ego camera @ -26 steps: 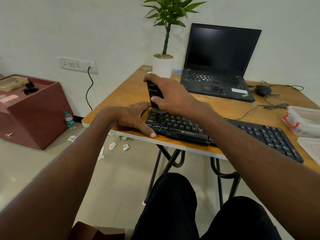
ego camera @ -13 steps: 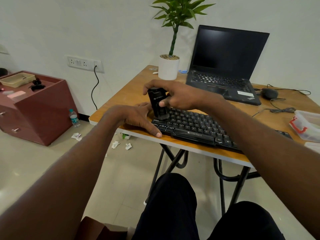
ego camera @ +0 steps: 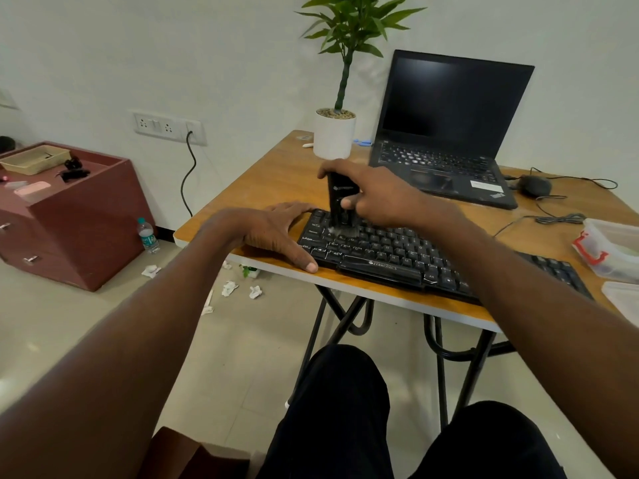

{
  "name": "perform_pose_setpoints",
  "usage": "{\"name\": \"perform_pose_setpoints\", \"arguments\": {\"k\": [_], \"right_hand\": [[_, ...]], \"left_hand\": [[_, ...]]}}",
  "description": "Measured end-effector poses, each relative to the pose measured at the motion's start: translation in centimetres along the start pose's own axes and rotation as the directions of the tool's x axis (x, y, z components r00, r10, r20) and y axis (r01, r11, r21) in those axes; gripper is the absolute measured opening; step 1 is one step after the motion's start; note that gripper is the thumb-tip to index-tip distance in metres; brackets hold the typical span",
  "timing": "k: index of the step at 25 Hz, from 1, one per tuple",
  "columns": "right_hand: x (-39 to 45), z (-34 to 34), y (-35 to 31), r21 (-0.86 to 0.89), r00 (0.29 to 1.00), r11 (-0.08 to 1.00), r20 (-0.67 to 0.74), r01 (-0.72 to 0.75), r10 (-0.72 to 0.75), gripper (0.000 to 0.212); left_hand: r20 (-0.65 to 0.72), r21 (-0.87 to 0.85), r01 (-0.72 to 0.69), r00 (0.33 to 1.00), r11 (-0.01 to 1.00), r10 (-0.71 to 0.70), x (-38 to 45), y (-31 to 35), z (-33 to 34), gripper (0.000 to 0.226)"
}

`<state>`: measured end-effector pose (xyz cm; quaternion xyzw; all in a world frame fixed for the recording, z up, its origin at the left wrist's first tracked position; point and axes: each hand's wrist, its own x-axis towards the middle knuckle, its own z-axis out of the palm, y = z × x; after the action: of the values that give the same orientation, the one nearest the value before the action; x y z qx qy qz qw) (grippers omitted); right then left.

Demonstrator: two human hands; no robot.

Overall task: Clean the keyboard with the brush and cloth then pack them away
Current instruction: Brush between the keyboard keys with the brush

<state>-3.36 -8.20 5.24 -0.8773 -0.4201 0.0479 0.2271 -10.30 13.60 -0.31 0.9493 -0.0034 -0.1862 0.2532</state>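
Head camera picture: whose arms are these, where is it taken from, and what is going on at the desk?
No machine here: a person wears a camera on the head, so you look down along their own arms. The right hand grips a black brush upright, its bristles down on the keys at the left end of the black keyboard. The left hand lies flat at the keyboard's left end, thumb along its front edge, probably to steady it. On the wooden table also stand a potted plant, an open laptop with a dark screen, a wired mouse and a clear plastic box.
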Motion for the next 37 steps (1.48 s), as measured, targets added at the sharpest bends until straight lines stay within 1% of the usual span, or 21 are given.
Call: {"name": "perform_pose_setpoints", "arguments": {"k": [2,5,7,10,11,12,15,16,18,20,21,22,25,27,29,30,31,33,34,36,37], "right_hand": [[-0.1,-0.5,-0.1,-0.01,0.999,0.999,-0.03,-0.034,0.034,0.058],[-0.6,0.5,-1.3,0.104,0.996,0.993,-0.077,0.058,-0.05,0.059],[-1.0,0.7,-1.4,0.041,0.998,0.998,-0.032,0.056,-0.054,0.057],[-1.1,-0.8,-1.2,-0.145,0.998,0.988,0.031,-0.048,0.053,0.054],[-1.1,-1.1,-1.5,-0.177,0.998,0.983,0.024,-0.049,0.054,0.054],[-1.1,-1.0,-1.9,-0.163,1.0,0.986,0.006,-0.021,0.022,0.054],[-1.6,0.4,-2.9,0.046,0.996,0.995,-0.041,0.085,-0.083,0.055],[-2.1,0.5,-2.8,0.06,0.995,0.994,-0.032,0.096,-0.094,0.055],[-2.9,-0.6,-2.3,-0.016,0.997,0.998,0.036,0.066,-0.066,0.054],[-3.2,-2.1,-1.6,-0.15,0.995,0.989,0.101,0.018,-0.003,0.054],[-3.3,-2.4,-1.5,-0.193,0.996,0.981,0.092,0.007,0.011,0.054],[-3.5,-2.3,-1.5,-0.18,0.999,0.984,0.052,0.007,0.002,0.055],[-4.0,-0.5,-1.7,-0.009,0.995,0.999,-0.086,0.053,-0.054,0.057],[-4.5,-0.3,-1.3,0.006,0.997,0.998,-0.055,0.056,-0.056,0.056],[-4.4,-1.3,-0.7,-0.113,1.0,0.993,-0.006,-0.014,0.014,0.055],[-4.1,-1.7,-0.7,-0.164,0.999,0.986,-0.024,-0.041,0.038,0.055],[-3.9,-1.7,-0.8,-0.15,0.998,0.988,-0.054,-0.048,0.04,0.055],[-4.1,-1.0,-1.0,0.007,0.994,1.0,-0.111,-0.018,0.018,0.054],[-4.2,-0.6,-0.8,0.044,0.992,0.999,-0.124,-0.002,0.008,0.054],[-4.4,-0.7,-0.1,-0.005,0.993,0.999,-0.114,-0.043,0.043,0.054],[-4.4,-1.2,0.1,-0.072,0.991,0.994,-0.108,-0.087,0.079,0.053]], "left_hand": [[0.004,0.0,-0.003,1.0,1.0,0.003,0.0,0.1,-0.1,0.141],[-0.002,0.003,0.004,1.0,1.0,-0.004,0.0,0.2,0.1,0.143],[-0.003,0.006,0.008,1.0,1.0,-0.008,0.0,0.2,0.0,0.142],[0.004,-0.005,-0.006,1.0,1.0,0.006,0.1,0.0,-0.1,0.14],[0.006,0.003,-0.006,1.0,1.0,0.006,0.2,-0.1,-0.1,0.14],[0.007,0.01,-0.002,1.0,1.0,0.002,0.3,-0.2,-0.1,0.141],[0.011,0.024,0.014,1.0,1.0,-0.014,0.3,-0.2,-0.1,0.146],[0.008,0.026,0.008,1.0,1.0,-0.009,0.3,-0.2,-0.1,0.146],[0.003,0.014,-0.001,1.0,1.0,0.001,0.1,-0.1,-0.1,0.143],[0.006,0.004,-0.008,1.0,1.0,0.008,0.1,-0.1,-0.1,0.141],[0.006,0.005,-0.012,1.0,1.0,0.012,0.1,-0.1,-0.1,0.141],[0.005,0.006,-0.017,1.0,1.0,0.017,0.2,-0.1,-0.1,0.141],[0.004,-0.007,-0.013,1.0,1.0,0.013,0.1,0.1,0.0,0.141],[0.007,-0.02,-0.011,1.0,1.0,0.011,0.1,0.1,0.0,0.141],[0.01,-0.023,-0.024,1.0,0.999,0.024,0.1,0.0,0.0,0.144],[0.012,-0.021,-0.029,1.0,0.999,0.029,0.1,-0.2,-0.1,0.148],[0.013,-0.02,-0.03,0.999,0.999,0.03,0.2,-0.3,-0.1,0.151],[0.015,-0.031,-0.027,1.0,0.999,0.027,0.3,-0.2,0.0,0.153],[0.017,-0.037,-0.024,1.0,0.999,0.024,0.4,-0.2,0.0,0.152],[0.021,-0.042,-0.013,1.0,0.999,0.014,0.5,-0.4,0.1,0.152],[0.023,-0.043,-0.006,1.0,0.999,0.007,0.6,-0.6,0.1,0.153]]}}
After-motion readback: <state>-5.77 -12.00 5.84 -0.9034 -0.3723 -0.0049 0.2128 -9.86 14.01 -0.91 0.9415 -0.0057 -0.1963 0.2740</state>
